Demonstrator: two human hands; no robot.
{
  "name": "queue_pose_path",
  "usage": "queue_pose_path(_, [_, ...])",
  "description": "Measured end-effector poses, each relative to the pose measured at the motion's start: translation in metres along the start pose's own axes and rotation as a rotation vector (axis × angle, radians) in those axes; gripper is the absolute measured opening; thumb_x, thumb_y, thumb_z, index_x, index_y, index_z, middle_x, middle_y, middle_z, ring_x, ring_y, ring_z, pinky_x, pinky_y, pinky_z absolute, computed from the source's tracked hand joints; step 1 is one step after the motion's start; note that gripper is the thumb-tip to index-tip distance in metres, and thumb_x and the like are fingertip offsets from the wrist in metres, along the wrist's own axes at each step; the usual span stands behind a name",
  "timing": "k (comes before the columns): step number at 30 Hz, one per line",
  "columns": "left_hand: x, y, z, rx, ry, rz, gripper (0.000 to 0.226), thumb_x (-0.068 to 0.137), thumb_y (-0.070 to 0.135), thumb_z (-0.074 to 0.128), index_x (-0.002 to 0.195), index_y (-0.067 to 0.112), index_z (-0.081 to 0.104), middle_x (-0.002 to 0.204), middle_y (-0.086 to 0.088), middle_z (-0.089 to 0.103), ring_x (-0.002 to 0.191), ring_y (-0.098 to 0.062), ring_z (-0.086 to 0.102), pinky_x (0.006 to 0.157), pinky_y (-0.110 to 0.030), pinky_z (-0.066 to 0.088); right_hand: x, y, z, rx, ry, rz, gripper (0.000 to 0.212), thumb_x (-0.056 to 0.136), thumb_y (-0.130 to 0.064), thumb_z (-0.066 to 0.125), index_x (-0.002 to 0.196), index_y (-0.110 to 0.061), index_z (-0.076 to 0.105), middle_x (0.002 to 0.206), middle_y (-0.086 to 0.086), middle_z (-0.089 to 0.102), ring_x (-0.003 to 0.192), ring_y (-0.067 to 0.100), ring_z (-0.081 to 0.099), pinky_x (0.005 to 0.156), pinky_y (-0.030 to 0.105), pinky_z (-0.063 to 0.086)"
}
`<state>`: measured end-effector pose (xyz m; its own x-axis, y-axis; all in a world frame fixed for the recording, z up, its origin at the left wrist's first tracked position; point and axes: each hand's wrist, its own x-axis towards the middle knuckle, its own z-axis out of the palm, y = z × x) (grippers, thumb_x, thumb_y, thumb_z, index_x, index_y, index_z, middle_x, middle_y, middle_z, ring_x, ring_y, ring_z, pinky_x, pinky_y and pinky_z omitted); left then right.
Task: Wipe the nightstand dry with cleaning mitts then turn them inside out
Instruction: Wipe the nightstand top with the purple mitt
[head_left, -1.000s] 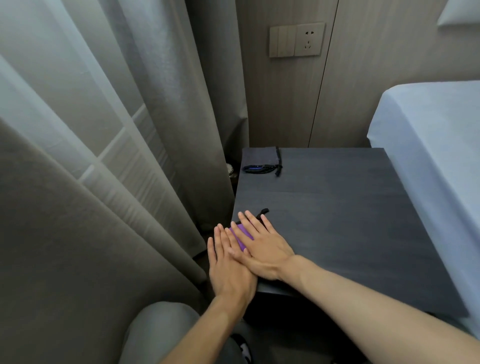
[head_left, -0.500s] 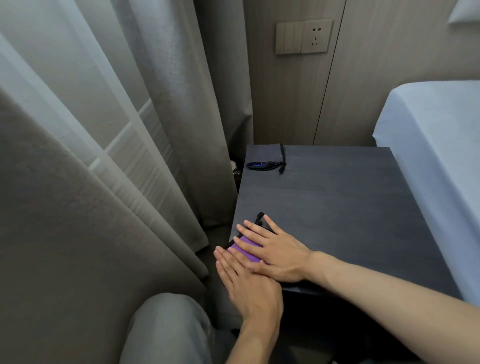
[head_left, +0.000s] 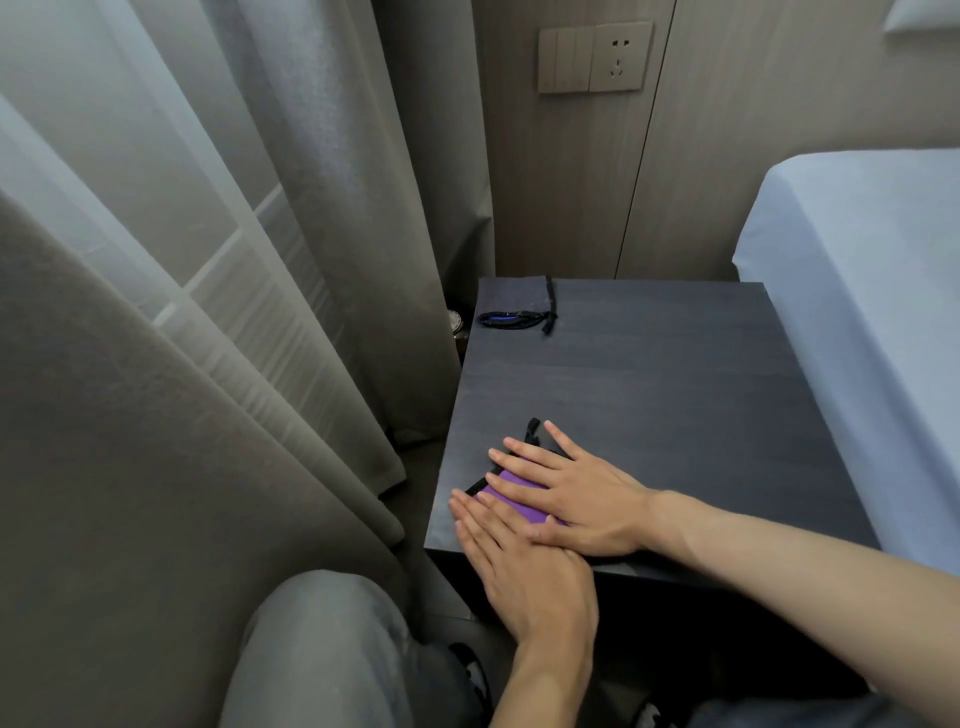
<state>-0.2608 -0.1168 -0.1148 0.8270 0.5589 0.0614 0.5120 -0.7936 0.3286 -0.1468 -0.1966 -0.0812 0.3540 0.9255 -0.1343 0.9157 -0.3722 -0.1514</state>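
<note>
Purple mitt (head_left: 519, 499) being pressed flat under right hand (head_left: 582, 499); fingers straight, nothing being gripped. Left hand (head_left: 524, 566) being laid flat just beside it, fingertips at mitt's edge, nothing being held. Second mitt (head_left: 514, 309) lying well beyond both hands on nightstand (head_left: 675, 405). Judgement: mitt being smoothed; even palm pressure being advised.

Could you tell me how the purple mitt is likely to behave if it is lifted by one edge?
Probably floppy: the purple mitt lies thin and flat under the right hand. Likely light, being so thin. It may slide easily on the smooth nightstand top.
</note>
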Motion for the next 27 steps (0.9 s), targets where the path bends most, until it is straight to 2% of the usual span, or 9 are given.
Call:
queue_pose_path(4, [-0.01, 0.015, 0.005, 0.0, 0.015, 0.029, 0.078, 0.085, 0.029, 0.029, 0.148, -0.013, 0.011, 0.158, -0.036, 0.012, 0.151, -0.044, 0.009, 0.123, -0.049, 0.005, -0.021, 0.006, 0.003, -0.012, 0.012, 0.03, 0.065, 0.104, -0.062, 0.013, 0.16, -0.033, 0.003, 0.169, -0.005, -0.006, 0.152, 0.01, -0.021, 0.122, 0.054, -0.01])
queue_pose_path(7, [-0.016, 0.026, 0.006, 0.016, -0.028, 0.043, 0.079, 0.084, 0.031, 0.032, 0.148, -0.015, 0.022, 0.158, -0.037, 0.014, 0.151, -0.043, 0.011, 0.124, -0.048, 0.003, -0.034, 0.01, 0.005, -0.015, 0.019, 0.054, 0.064, 0.104, -0.061, 0.016, 0.161, -0.032, 0.005, 0.169, -0.004, -0.005, 0.152, 0.01, -0.02, 0.122, 0.055, -0.009])
queue_pose_path(11, [-0.023, 0.039, 0.003, 0.034, -0.084, 0.074, 0.076, 0.088, 0.035, 0.021, 0.147, -0.013, 0.024, 0.158, -0.036, 0.014, 0.151, -0.042, 0.01, 0.124, -0.046, -0.003, -0.051, 0.015, 0.007, -0.023, 0.037, 0.083, 0.063, 0.105, -0.059, 0.018, 0.161, -0.032, 0.006, 0.169, -0.004, -0.004, 0.153, 0.011, -0.018, 0.122, 0.054, -0.01])
queue_pose_path(16, [-0.027, 0.052, 0.011, 0.025, -0.09, 0.123, 0.075, 0.093, 0.039, 0.024, 0.147, -0.014, 0.024, 0.157, -0.036, 0.014, 0.151, -0.042, 0.01, 0.123, -0.049, 0.007, -0.075, 0.022, 0.011, -0.025, 0.049, 0.147, 0.062, 0.106, -0.058, 0.018, 0.161, -0.032, 0.004, 0.169, -0.005, -0.004, 0.152, 0.01, -0.019, 0.122, 0.054, -0.008])
queue_pose_path(19, [-0.027, 0.059, 0.014, 0.035, -0.122, 0.148, 0.075, 0.094, 0.039, 0.019, 0.148, -0.014, 0.023, 0.157, -0.037, 0.014, 0.151, -0.042, 0.01, 0.123, -0.049, 0.006, -0.085, 0.025, 0.013, -0.023, 0.051, 0.187, 0.064, 0.104, -0.061, 0.013, 0.161, -0.032, 0.003, 0.169, -0.005, -0.005, 0.152, 0.01, -0.019, 0.122, 0.055, -0.005])
queue_pose_path(21, [-0.028, 0.063, 0.015, 0.057, -0.143, 0.18, 0.076, 0.095, 0.04, 0.012, 0.149, -0.014, 0.015, 0.158, -0.037, 0.009, 0.152, -0.042, 0.003, 0.123, -0.048, -0.001, -0.091, 0.027, 0.014, -0.027, 0.052, 0.21, 0.064, 0.104, -0.061, 0.011, 0.161, -0.032, 0.003, 0.169, -0.006, -0.004, 0.152, 0.009, -0.019, 0.122, 0.055, -0.005])
queue_pose_path(25, [-0.03, 0.072, 0.012, 0.146, -0.191, 0.236, 0.081, 0.085, 0.04, -0.018, 0.148, -0.01, -0.013, 0.156, -0.035, -0.021, 0.147, -0.04, -0.027, 0.119, -0.048, -0.018, -0.102, 0.03, 0.016, -0.032, 0.053, 0.252, 0.065, 0.103, -0.062, 0.008, 0.161, -0.032, 0.002, 0.169, -0.006, -0.006, 0.152, 0.009, -0.02, 0.122, 0.055, -0.007])
queue_pose_path(27, [-0.03, 0.079, 0.008, 0.148, -0.202, 0.253, 0.08, 0.085, 0.04, -0.018, 0.148, -0.01, -0.016, 0.155, -0.034, -0.024, 0.146, -0.041, -0.029, 0.119, -0.048, -0.019, -0.109, 0.031, 0.018, -0.034, 0.053, 0.28, 0.064, 0.104, -0.062, 0.008, 0.16, -0.032, 0.0, 0.169, -0.007, -0.007, 0.152, 0.009, -0.021, 0.122, 0.054, -0.008])
